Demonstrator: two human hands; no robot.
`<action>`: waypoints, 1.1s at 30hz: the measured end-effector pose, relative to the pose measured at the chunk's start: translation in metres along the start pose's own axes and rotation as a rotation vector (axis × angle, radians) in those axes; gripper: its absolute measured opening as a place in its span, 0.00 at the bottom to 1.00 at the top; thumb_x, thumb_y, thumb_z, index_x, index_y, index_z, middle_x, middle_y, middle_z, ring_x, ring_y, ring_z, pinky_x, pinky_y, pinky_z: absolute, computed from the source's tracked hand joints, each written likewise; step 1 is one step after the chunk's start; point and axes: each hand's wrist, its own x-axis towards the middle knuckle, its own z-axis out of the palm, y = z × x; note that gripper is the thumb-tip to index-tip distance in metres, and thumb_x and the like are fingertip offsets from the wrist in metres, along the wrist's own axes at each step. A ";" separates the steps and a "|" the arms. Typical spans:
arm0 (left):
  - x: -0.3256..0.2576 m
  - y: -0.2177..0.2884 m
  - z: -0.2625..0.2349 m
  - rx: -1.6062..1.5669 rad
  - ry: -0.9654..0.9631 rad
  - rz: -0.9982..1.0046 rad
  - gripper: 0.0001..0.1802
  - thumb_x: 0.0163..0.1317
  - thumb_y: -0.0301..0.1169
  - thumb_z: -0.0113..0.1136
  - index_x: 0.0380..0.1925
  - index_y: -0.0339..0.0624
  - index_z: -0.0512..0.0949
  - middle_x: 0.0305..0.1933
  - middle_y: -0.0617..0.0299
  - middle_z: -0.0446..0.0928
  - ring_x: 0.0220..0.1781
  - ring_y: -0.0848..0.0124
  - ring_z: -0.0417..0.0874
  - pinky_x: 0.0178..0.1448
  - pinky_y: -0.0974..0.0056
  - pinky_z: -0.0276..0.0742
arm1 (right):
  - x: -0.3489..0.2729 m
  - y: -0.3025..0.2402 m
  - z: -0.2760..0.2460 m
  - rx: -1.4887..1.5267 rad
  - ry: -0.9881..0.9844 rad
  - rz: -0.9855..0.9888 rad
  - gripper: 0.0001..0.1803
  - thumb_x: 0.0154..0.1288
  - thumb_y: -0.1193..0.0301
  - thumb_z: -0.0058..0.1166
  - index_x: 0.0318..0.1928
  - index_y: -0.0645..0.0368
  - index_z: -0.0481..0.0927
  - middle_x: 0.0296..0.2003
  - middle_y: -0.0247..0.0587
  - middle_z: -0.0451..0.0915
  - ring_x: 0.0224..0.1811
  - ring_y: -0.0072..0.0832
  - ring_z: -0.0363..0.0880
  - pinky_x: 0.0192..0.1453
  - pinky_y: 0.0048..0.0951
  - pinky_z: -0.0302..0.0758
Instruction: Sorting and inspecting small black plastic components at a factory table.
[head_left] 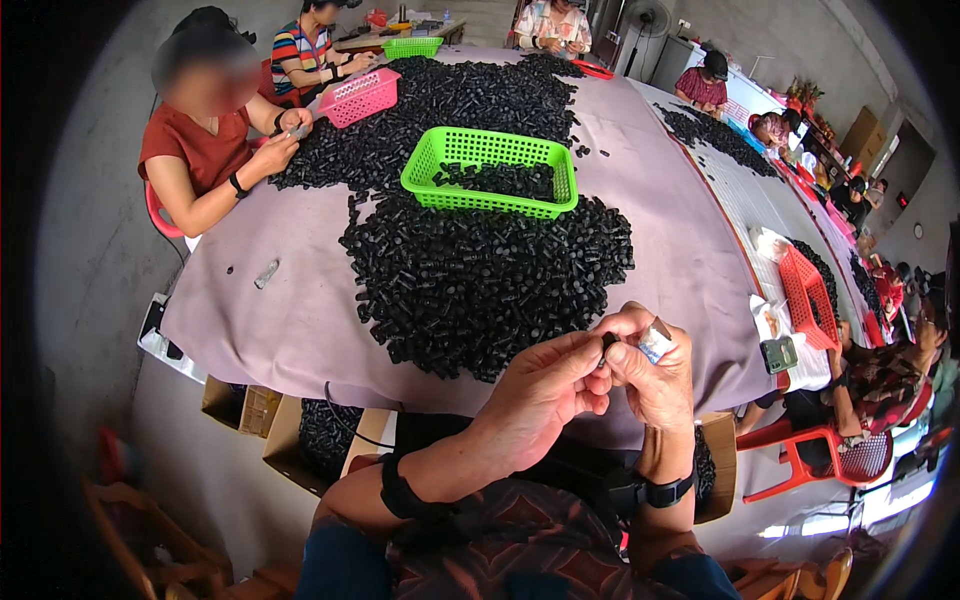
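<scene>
Left hand (pixel 540 392) and right hand (pixel 655 382) pinched together on one small black piece (pixel 608 346), lying between them; one whitish strip (pixel 655 342) against right hand. Beyond: heaped black pieces (pixel 485 285), too many to count; two green baskets (pixel 485 203), one pink basket (pixel 358 98).

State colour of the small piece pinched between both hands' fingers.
The small piece is black; it shows best in the head view.

Closed in by a plain grey wall (pixel 740 30), above a pale floor (pixel 215 490). Furnished with a cloth-covered table (pixel 690 250), a standing fan (pixel 648 20) and a red plastic chair (pixel 820 436).
</scene>
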 end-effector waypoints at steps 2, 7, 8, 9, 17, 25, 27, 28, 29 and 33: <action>0.000 0.000 -0.001 0.000 0.006 0.007 0.09 0.65 0.34 0.49 0.37 0.42 0.75 0.30 0.69 0.71 0.33 0.78 0.69 0.38 0.68 0.68 | 0.001 0.000 -0.001 -0.007 0.009 0.003 0.07 0.59 0.75 0.55 0.36 0.67 0.76 0.25 0.32 0.75 0.23 0.15 0.72 0.26 0.15 0.69; 0.001 0.004 0.000 -0.002 0.008 0.036 0.09 0.65 0.34 0.49 0.37 0.42 0.75 0.31 0.70 0.71 0.32 0.78 0.69 0.38 0.68 0.68 | 0.003 0.002 -0.004 -0.148 0.083 -0.091 0.17 0.62 0.62 0.54 0.41 0.66 0.75 0.23 0.27 0.68 0.23 0.12 0.61 0.26 0.15 0.57; 0.001 0.005 0.000 0.011 0.020 0.052 0.09 0.65 0.34 0.49 0.37 0.42 0.74 0.31 0.69 0.72 0.32 0.78 0.69 0.38 0.68 0.68 | 0.003 0.003 -0.005 -0.147 0.079 -0.094 0.17 0.62 0.62 0.54 0.41 0.66 0.75 0.23 0.27 0.68 0.23 0.12 0.61 0.26 0.15 0.57; 0.001 0.007 0.000 0.024 0.031 0.067 0.09 0.65 0.34 0.49 0.36 0.41 0.74 0.32 0.69 0.72 0.32 0.78 0.69 0.38 0.68 0.67 | 0.001 0.004 -0.008 -0.148 0.041 -0.120 0.19 0.62 0.60 0.53 0.41 0.65 0.74 0.23 0.26 0.67 0.24 0.13 0.60 0.27 0.16 0.58; 0.001 0.013 -0.005 0.011 0.048 0.154 0.09 0.65 0.33 0.49 0.38 0.42 0.75 0.33 0.67 0.74 0.33 0.77 0.72 0.39 0.67 0.69 | -0.002 0.000 -0.001 -0.490 0.011 -0.212 0.14 0.58 0.64 0.58 0.35 0.64 0.77 0.26 0.33 0.75 0.27 0.17 0.69 0.32 0.19 0.67; 0.002 0.012 -0.007 -0.008 0.055 0.159 0.09 0.65 0.33 0.49 0.38 0.43 0.76 0.33 0.66 0.75 0.33 0.77 0.72 0.39 0.67 0.69 | 0.000 0.000 0.001 -0.617 0.018 -0.251 0.13 0.54 0.66 0.62 0.35 0.63 0.79 0.25 0.37 0.77 0.26 0.19 0.73 0.30 0.20 0.69; 0.002 0.012 -0.008 -0.013 0.054 0.158 0.08 0.65 0.33 0.49 0.38 0.43 0.76 0.33 0.67 0.75 0.33 0.78 0.72 0.40 0.67 0.69 | 0.000 -0.001 0.002 -0.618 0.018 -0.249 0.13 0.54 0.66 0.62 0.34 0.63 0.80 0.25 0.37 0.77 0.26 0.19 0.73 0.30 0.21 0.69; 0.003 0.011 -0.008 -0.012 0.055 0.158 0.08 0.65 0.33 0.49 0.38 0.43 0.76 0.33 0.67 0.75 0.33 0.78 0.72 0.40 0.67 0.69 | 0.000 -0.001 0.002 -0.620 0.018 -0.248 0.13 0.54 0.66 0.62 0.34 0.63 0.80 0.25 0.37 0.78 0.26 0.19 0.74 0.30 0.21 0.69; 0.003 0.011 -0.008 -0.013 0.052 0.160 0.08 0.65 0.33 0.49 0.37 0.43 0.76 0.33 0.67 0.75 0.33 0.78 0.72 0.40 0.67 0.69 | 0.000 -0.001 0.002 -0.619 0.018 -0.248 0.13 0.54 0.66 0.62 0.34 0.63 0.80 0.25 0.37 0.78 0.26 0.19 0.74 0.30 0.21 0.69; 0.002 0.012 -0.006 -0.002 0.058 0.156 0.08 0.65 0.33 0.49 0.37 0.43 0.76 0.32 0.68 0.74 0.32 0.78 0.72 0.40 0.68 0.69 | -0.001 0.001 0.001 -0.586 0.030 -0.231 0.12 0.54 0.67 0.62 0.34 0.62 0.80 0.25 0.37 0.78 0.26 0.19 0.74 0.30 0.20 0.69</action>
